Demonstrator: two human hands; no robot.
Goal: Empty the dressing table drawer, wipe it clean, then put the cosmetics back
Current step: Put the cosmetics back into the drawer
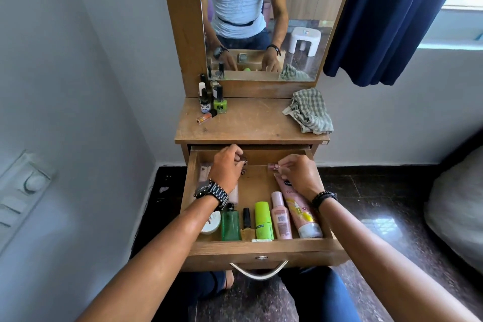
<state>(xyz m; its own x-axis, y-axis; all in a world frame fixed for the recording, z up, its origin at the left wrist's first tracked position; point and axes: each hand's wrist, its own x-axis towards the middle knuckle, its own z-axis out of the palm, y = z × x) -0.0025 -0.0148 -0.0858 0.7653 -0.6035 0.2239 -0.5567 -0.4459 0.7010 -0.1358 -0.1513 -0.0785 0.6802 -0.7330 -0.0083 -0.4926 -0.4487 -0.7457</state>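
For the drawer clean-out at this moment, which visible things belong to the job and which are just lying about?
Part of the job:
drawer
green bottle
lime tube
pink bottle
pink tube
white jar
checked cloth
nail polish bottles on the tabletop
left hand and right hand, each holding a small item

Just lying about:
mirror
blue curtain

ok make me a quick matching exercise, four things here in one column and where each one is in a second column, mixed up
Things:
1. checked cloth
2. green glass bottle
3. lime nail polish
4. pink tube

Places:
A. upright at the tabletop's back left, by the mirror
B. lying along the drawer's right side
C. bunched on the tabletop's right side
D. lying at the drawer's front, left of the small dark bottle

Pairs: 1-C, 2-D, 3-A, 4-B
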